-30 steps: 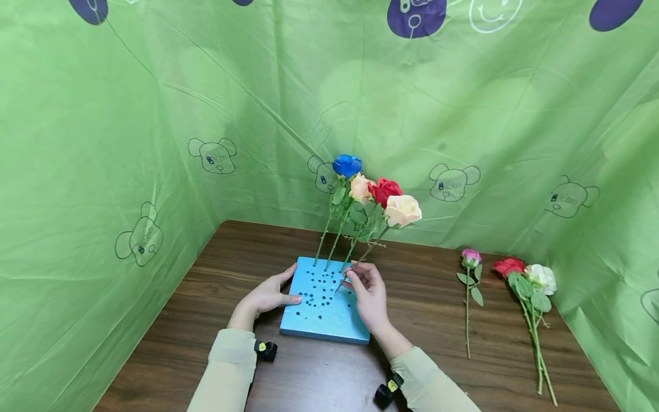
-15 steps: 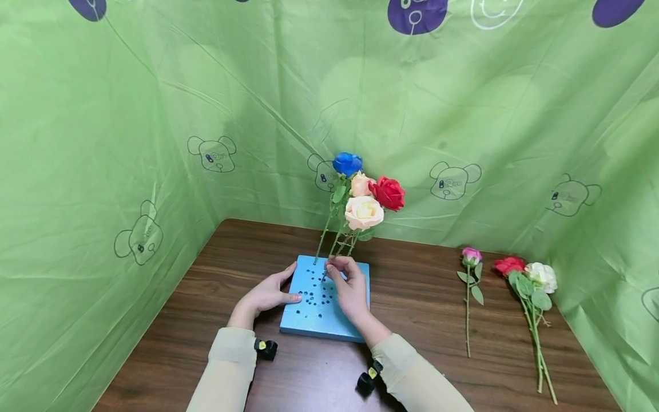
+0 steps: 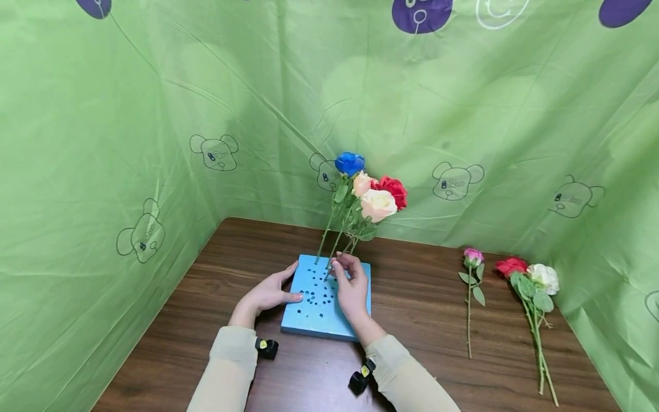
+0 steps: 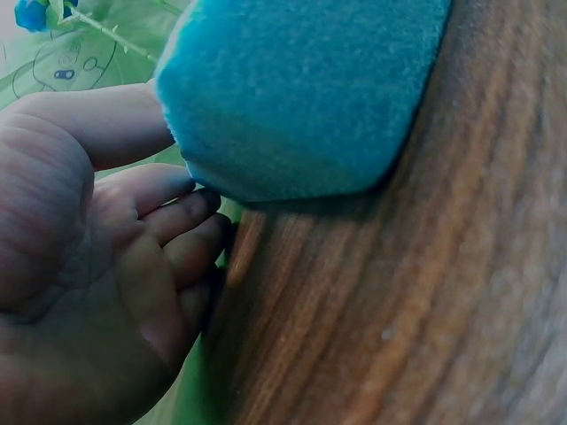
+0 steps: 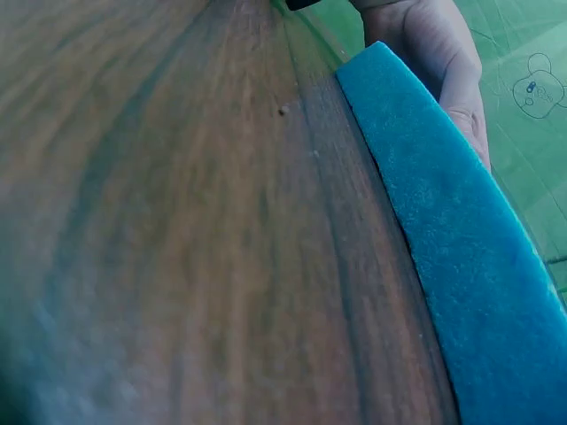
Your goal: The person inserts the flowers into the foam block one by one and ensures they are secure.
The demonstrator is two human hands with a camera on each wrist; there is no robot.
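Your right hand [image 3: 352, 288] pinches the stem of the cream rose [image 3: 378, 205] low down, just over the back of the blue foam block [image 3: 321, 317] — the other three stems already stand there, crowded close. Your left hand [image 3: 269, 294] lies with fingers nearly straight against the block's left edge, thumb on top, steadying it.

The likely trouble: the cream bloom sits touching the peach rose [image 3: 362, 183] and the red rose [image 3: 394, 190], so any sideways pull on your stem could drag or tip its neighbours (the blue rose [image 3: 349, 162] stands a little clear). The foam looks light; a hard push might slide it on the wooden table [image 3: 412, 297].

Room is tight behind, where the green cloth [image 3: 154, 114] hangs near — open table lies to your right, before the pink rose [image 3: 469, 286].
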